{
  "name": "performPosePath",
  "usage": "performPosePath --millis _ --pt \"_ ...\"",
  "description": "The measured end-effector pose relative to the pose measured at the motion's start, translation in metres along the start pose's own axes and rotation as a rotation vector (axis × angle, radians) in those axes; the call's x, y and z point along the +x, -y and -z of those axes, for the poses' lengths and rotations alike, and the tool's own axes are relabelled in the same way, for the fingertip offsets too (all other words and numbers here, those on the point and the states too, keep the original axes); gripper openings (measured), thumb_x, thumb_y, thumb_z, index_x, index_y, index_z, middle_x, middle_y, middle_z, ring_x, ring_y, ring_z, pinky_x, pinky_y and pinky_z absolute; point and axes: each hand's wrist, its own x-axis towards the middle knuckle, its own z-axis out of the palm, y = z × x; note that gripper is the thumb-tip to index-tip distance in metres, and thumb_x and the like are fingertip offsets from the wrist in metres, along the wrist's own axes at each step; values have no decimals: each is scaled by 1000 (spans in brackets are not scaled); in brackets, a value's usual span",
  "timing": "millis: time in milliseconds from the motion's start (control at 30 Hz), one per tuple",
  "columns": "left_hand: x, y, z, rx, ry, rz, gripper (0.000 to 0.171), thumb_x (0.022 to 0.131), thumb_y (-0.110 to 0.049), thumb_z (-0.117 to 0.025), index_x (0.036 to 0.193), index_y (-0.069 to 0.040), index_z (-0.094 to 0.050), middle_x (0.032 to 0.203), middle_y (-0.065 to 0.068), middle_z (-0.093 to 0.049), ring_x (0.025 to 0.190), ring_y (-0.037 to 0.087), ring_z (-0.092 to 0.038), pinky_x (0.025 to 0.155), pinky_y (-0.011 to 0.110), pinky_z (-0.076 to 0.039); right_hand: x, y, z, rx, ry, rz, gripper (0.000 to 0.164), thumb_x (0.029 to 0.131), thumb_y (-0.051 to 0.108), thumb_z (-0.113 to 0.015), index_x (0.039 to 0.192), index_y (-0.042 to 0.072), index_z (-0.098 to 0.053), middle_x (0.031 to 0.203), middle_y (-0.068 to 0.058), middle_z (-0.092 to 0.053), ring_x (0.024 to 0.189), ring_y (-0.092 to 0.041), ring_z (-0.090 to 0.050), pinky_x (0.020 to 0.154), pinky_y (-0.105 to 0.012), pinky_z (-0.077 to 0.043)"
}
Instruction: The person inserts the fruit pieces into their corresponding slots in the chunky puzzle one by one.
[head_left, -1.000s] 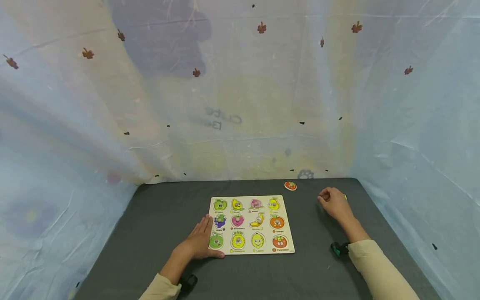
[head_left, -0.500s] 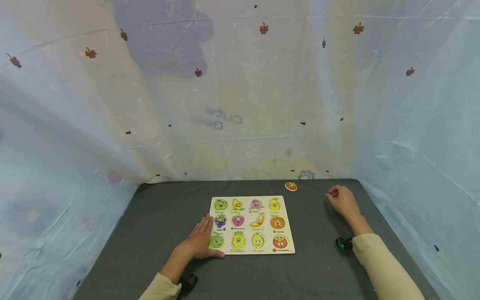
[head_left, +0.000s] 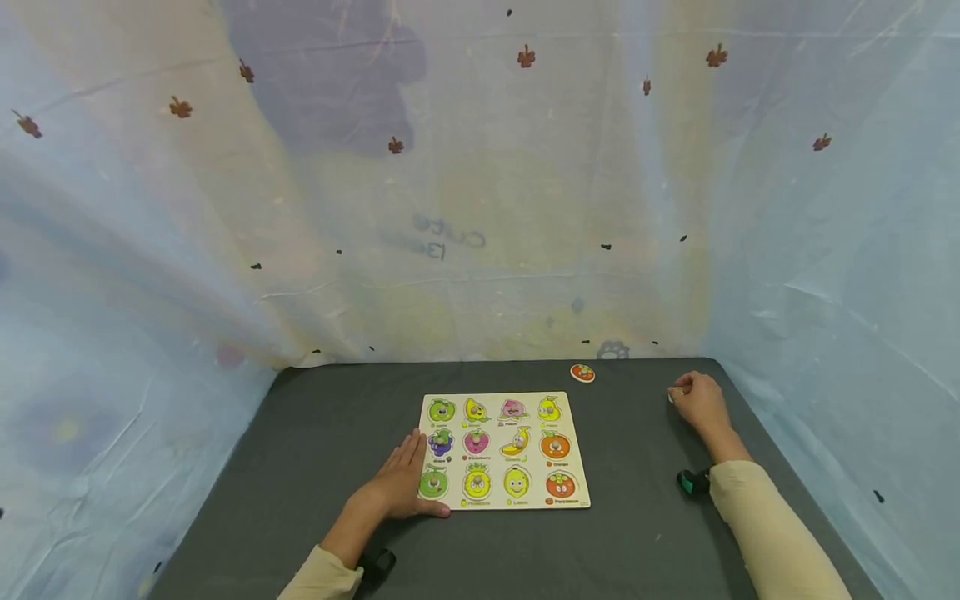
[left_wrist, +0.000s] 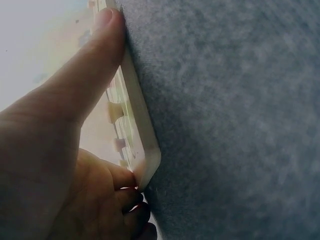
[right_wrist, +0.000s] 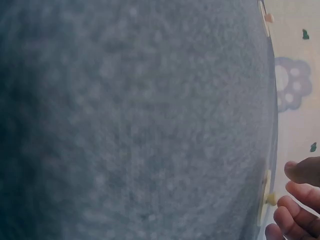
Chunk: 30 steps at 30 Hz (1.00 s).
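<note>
A wooden fruit peg puzzle board (head_left: 537,493) lies on the dark cloth. My left hand (head_left: 401,477) lies along its left side, fingers fairly straight, thumb by the front edge. The left wrist view shows the thumb (left_wrist: 82,75) against the board's edge (left_wrist: 137,115). Toward the far right, my right hand (head_left: 702,406) is low over a small puzzle piece (head_left: 671,398), mostly covered by the fingers. In the right wrist view, the loosely bent fingers (right_wrist: 295,215) are right beside that piece's yellowish knob (right_wrist: 271,198), with a slight gap showing.
A loose red persimmon puzzle piece (head_left: 582,373) lies near the back edge of the cloth-covered table (head_left: 592,558). A pale printed curtain (head_left: 480,200) hangs behind the table and along both sides.
My right hand has shifted to the right across the far right of the table, to the small puzzle piece. The left hand and the board have stayed in place.
</note>
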Motion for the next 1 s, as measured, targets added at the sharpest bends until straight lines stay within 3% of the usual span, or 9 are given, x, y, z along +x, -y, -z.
performPosePath --millis 267,533,767,1000 --pt "-1 -3 3 -4 6 -13 139 78 -60 -93 168 9 -12 177 28 -6 165 45 -8 132 59 -15 4 -14 -3 -36 -48 -38 32 99 14 -63 113 -15 -63 110 -36 -59 98 -52 -61 85 -64 -52" --pt "-2 -3 3 12 -8 -4 138 78 -58 -94 168 8 -13 177 28 -8 165 44 -10 132 57 -17 3 -11 -1 -57 -39 -69 31 99 11 -61 111 -17 -63 110 -38 -60 102 -55 -60 88 -66 -51" --pt "2 5 -3 -14 -18 -41 142 76 -66 -91 168 8 -12 177 29 -6 164 45 -7 132 61 -14 2 -7 0 -55 -24 -119 26 99 10 -62 104 -16 -62 104 -35 -60 99 -53 -59 88 -64 -50" --pt "-1 4 -1 -39 -9 -47 144 75 -67 -91 168 10 -11 176 30 -5 164 47 -7 131 63 -13 1 -6 -1 -62 -10 -114 25 98 9 -61 104 -15 -64 104 -35 -62 97 -51 -61 86 -63 -51"
